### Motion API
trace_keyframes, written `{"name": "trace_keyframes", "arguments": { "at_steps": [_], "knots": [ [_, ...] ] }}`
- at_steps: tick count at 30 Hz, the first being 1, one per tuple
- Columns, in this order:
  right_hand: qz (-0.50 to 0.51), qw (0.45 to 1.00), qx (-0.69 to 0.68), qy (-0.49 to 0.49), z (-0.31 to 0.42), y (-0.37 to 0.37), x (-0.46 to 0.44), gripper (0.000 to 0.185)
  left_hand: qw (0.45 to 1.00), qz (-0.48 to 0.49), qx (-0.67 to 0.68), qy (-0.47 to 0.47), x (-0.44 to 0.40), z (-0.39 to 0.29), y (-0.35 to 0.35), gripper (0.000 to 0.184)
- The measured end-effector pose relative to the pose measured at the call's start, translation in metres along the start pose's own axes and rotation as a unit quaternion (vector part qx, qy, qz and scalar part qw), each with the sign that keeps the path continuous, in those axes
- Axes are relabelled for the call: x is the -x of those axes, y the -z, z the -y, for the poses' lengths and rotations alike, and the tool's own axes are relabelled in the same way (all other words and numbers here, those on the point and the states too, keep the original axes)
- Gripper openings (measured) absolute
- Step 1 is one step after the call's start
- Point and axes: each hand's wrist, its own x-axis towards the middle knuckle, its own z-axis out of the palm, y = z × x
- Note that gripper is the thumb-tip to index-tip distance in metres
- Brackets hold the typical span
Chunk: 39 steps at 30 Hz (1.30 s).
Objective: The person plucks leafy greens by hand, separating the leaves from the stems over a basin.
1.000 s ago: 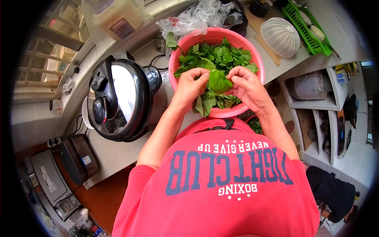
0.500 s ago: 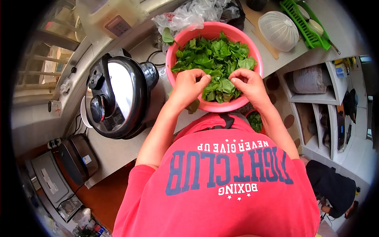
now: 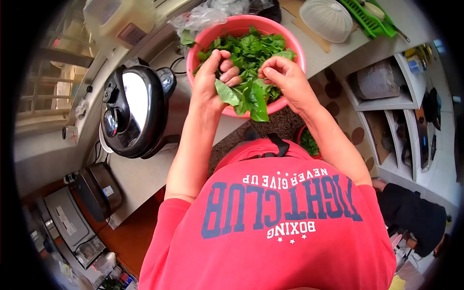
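A pink basin (image 3: 296,44) is heaped with loose green leaves (image 3: 251,42). Over its left side, my left hand (image 3: 210,77) is turned palm inward with its fingers curled, holding a leafy green sprig (image 3: 252,98). The sprig's broad leaves hang over the basin's near rim. To the right, my right hand (image 3: 286,79) has thumb and fingertips pinched together above the leaves; whatever is between them is too small to make out. One leaf (image 3: 187,38) lies on the basin's left rim.
A multicooker (image 3: 137,108) stands left of the basin, and a plastic bag (image 3: 203,18) lies behind it. A white mesh colander (image 3: 326,20) and green dish rack (image 3: 369,17) are at back right. Below, a red container (image 3: 309,141) holds greens. Another person (image 3: 411,217) is at lower right.
My left hand has risen and turned palm inward, with a sprig now hanging from it. My right hand has lifted slightly and shifted left. The whole view has shifted a little.
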Motion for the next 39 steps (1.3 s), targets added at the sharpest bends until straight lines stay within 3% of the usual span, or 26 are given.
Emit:
{"name": "trace_keyframes", "arguments": {
  "at_steps": [1, 3, 5, 7, 8, 9, 13, 15, 16, 17, 18, 19, 21, 23, 24, 25, 27, 28, 29, 31, 32, 35, 39],
  "knots": [
    [-0.009, 0.993, -0.096, -0.066, 0.008, -0.002, 0.01, 0.012, 1.0, 0.008, 0.01, 0.006, -0.005, 0.014, -0.003, 0.022],
    [0.038, 0.979, -0.142, -0.138, 0.006, 0.013, 0.03, 0.017, 0.998, -0.011, -0.051, -0.034, -0.008, 0.049, -0.018, 0.022],
    [0.015, 0.996, -0.06, -0.067, 0.005, 0.025, 0.055, 0.028, 0.983, -0.049, -0.138, -0.106, -0.007, 0.086, -0.038, 0.021],
    [-0.006, 0.997, 0.021, -0.068, 0.017, 0.045, 0.086, 0.037, 0.964, -0.027, -0.2, -0.172, -0.008, 0.127, -0.05, 0.021],
    [0.01, 0.995, 0.035, -0.095, 0.022, 0.057, 0.104, 0.044, 0.964, -0.03, -0.211, -0.161, -0.007, 0.148, -0.058, 0.023],
    [-0.008, 0.995, 0.079, -0.066, 0.022, 0.064, 0.121, 0.04, 0.935, -0.061, -0.296, -0.184, -0.003, 0.172, -0.07, 0.024],
    [-0.057, 0.981, -0.065, -0.174, 0.023, 0.112, 0.189, 0.024, 0.958, 0.027, -0.266, -0.107, 0.009, 0.248, -0.095, 0.026],
    [-0.103, 0.975, 0.084, -0.177, 0.016, 0.138, 0.219, 0.015, 0.943, 0.035, -0.325, -0.07, 0.014, 0.283, -0.104, 0.026],
    [-0.1, 0.976, 0.079, -0.175, 0.019, 0.146, 0.235, 0.015, 0.964, 0.032, -0.263, -0.006, 0.017, 0.297, -0.108, 0.025],
    [-0.098, 0.957, 0.26, -0.08, 0.024, 0.153, 0.252, 0.014, 0.978, 0.028, -0.2, 0.061, 0.019, 0.309, -0.111, 0.025],
    [-0.096, 0.897, 0.431, 0.018, 0.029, 0.161, 0.264, 0.013, 0.981, -0.004, -0.149, 0.125, 0.019, 0.319, -0.116, 0.025],
    [-0.1, 0.899, 0.427, 0.016, 0.033, 0.172, 0.274, 0.013, 0.975, -0.037, -0.124, 0.179, 0.02, 0.327, -0.118, 0.025],
    [-0.012, 0.855, 0.489, 0.176, 0.039, 0.194, 0.292, 0.014, 0.948, -0.05, -0.032, 0.314, 0.022, 0.345, -0.107, 0.025],
    [-0.017, 0.883, 0.441, 0.162, 0.039, 0.212, 0.315, 0.019, 0.919, -0.059, 0.01, 0.39, 0.022, 0.351, -0.092, 0.026],
    [-0.096, 0.947, 0.295, 0.079, 0.036, 0.219, 0.326, 0.021, 0.92, -0.057, -0.017, 0.388, 0.024, 0.355, -0.087, 0.027],
    [-0.175, 0.975, 0.137, -0.006, 0.033, 0.223, 0.336, 0.023, 0.919, -0.055, -0.044, 0.389, 0.027, 0.361, -0.083, 0.028],
    [-0.305, 0.949, 0.035, -0.064, 0.013, 0.219, 0.328, 0.018, 0.928, -0.1, -0.135, 0.331, 0.033, 0.387, -0.077, 0.029],
    [-0.352, 0.927, 0.011, -0.126, 0.008, 0.214, 0.325, 0.015, 0.931, -0.129, -0.061, 0.337, 0.032, 0.404, -0.064, 0.031],
    [-0.357, 0.93, 0.067, -0.054, -0.037, 0.225, 0.324, 0.017, 0.933, -0.154, -0.057, 0.32, 0.028, 0.427, -0.044, 0.031],
    [-0.345, 0.918, 0.17, -0.099, -0.06, 0.221, 0.32, 0.029, 0.925, -0.244, -0.088, 0.279, 0.033, 0.451, -0.053, 0.031],
    [-0.347, 0.873, 0.332, -0.081, -0.085, 0.221, 0.319, 0.031, 0.93, -0.233, -0.096, 0.268, 0.033, 0.464, -0.038, 0.03],
    [-0.38, 0.856, 0.342, -0.08, -0.099, 0.22, 0.325, 0.036, 0.923, -0.233, -0.112, 0.285, 0.039, 0.478, -0.03, 0.031],
    [-0.371, 0.862, 0.335, -0.089, -0.122, 0.242, 0.341, 0.034, 0.931, -0.162, -0.106, 0.308, 0.053, 0.482, -0.039, 0.044]
  ]
}}
